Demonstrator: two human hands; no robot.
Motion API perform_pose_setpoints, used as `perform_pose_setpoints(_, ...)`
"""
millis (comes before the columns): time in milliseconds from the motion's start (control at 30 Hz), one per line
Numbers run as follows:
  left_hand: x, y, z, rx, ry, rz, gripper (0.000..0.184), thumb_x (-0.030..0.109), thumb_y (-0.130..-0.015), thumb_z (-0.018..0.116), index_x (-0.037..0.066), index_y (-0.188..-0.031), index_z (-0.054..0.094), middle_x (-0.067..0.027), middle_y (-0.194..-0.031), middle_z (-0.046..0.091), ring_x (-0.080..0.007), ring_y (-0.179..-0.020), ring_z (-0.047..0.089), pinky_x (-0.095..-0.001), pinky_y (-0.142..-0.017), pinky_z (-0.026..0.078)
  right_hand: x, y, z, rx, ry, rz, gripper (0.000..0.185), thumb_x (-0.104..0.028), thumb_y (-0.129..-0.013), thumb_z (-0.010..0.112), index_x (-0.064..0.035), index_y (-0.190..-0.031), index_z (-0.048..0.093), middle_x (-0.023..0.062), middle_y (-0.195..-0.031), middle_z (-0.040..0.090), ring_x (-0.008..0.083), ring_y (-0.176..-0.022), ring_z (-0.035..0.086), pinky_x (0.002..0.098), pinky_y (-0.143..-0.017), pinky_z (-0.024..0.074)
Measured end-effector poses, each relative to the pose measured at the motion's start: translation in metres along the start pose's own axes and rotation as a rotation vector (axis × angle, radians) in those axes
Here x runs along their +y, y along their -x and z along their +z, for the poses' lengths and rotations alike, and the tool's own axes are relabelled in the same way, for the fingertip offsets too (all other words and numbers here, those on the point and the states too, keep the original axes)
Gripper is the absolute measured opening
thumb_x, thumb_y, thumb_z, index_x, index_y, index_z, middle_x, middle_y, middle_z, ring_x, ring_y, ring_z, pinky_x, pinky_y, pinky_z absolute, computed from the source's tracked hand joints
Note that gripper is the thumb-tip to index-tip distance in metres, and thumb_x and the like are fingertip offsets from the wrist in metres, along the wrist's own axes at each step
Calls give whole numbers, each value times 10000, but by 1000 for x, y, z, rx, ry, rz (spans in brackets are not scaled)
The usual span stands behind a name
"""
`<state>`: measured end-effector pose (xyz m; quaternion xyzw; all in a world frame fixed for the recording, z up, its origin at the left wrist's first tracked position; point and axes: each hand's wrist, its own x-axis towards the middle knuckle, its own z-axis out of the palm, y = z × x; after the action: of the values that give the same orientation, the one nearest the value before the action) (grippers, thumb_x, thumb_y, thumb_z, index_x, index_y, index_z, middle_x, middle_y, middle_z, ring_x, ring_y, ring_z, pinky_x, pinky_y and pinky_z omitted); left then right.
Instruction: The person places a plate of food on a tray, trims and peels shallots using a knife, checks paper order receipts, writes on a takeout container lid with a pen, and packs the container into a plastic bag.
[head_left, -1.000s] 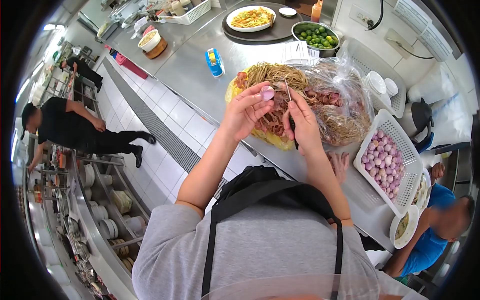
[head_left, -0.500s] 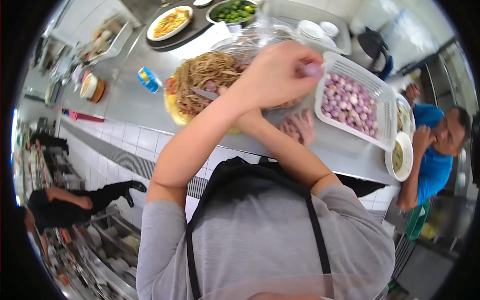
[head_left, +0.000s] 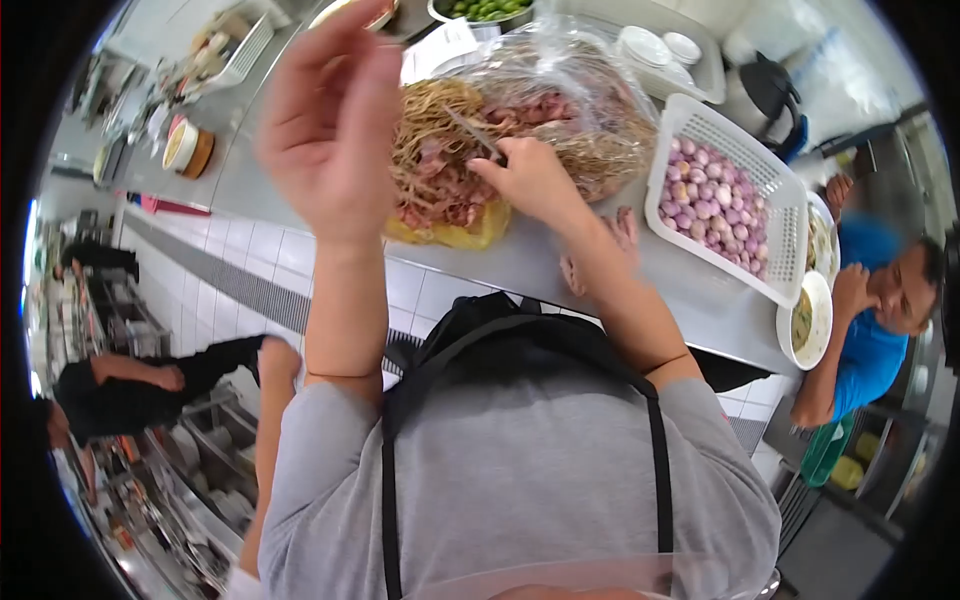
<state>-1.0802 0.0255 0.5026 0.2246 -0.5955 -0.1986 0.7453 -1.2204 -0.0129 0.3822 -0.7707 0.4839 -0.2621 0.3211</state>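
Observation:
My left hand (head_left: 335, 140) is raised close to the camera, slightly blurred, with curled fingers apart and nothing visible in them. It partly covers the left side of a heap of brown stringy stalks and pinkish peelings (head_left: 440, 165) on a yellow plastic bag (head_left: 460, 228). My right hand (head_left: 535, 175) is closed round a small knife (head_left: 470, 130), its blade pointing up and left over the heap. Right of that hand stands a white perforated basket (head_left: 680, 110) holding peeled shallots (head_left: 710, 205).
A clear plastic bag (head_left: 600, 110) of stalks lies behind the heap. Bowls (head_left: 805, 320) stand at the table's right end, beside a person in blue (head_left: 870, 310). Behind is a bowl of green fruit (head_left: 485, 12). At left, another person's arm (head_left: 270, 430) and a person in black (head_left: 130, 400) appear.
My left hand has swung from beside the basket back to the left; the shallot is no longer in it. My right hand and knife now show uncovered. Another person's arm has entered at left.

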Motion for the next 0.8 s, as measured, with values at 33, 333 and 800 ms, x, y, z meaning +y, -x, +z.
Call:
perform_pose_setpoints(33, 3, 0, -13, 50, 59, 5, 290, 2, -788, 503, -57, -1072, 500, -89, -872, 563, -63, -585, 477, -167, -478, 354, 1, 0, 2, -10, -54, -8, 376, -211, -709, 613, 28, -988, 533, 226, -803, 571, 327, -744, 571, 371, -671, 436)
perform_pose_setpoints(333, -30, 67, 2, -196, 83, -438, 156, -2, -804, 495, 15, -933, 583, -8, -710, 526, -46, -593, 481, -170, -507, 399, 18, 77, -80, 337, 382, 5, 450, -86, -759, 513, -9, -1187, 395, 220, -958, 533, 365, -890, 528, 417, -737, 428)
perform_pose_setpoints(800, -108, 174, 56, -833, -113, -743, 376, 43, -705, 526, 126, -1072, 539, -105, -818, 599, -249, -682, 587, -357, -648, 481, 44, 137, -91, -11, 171, 379, 416, -110, -750, 570, -18, -1142, 461, 195, -971, 553, 335, -908, 519, 372, -802, 409)
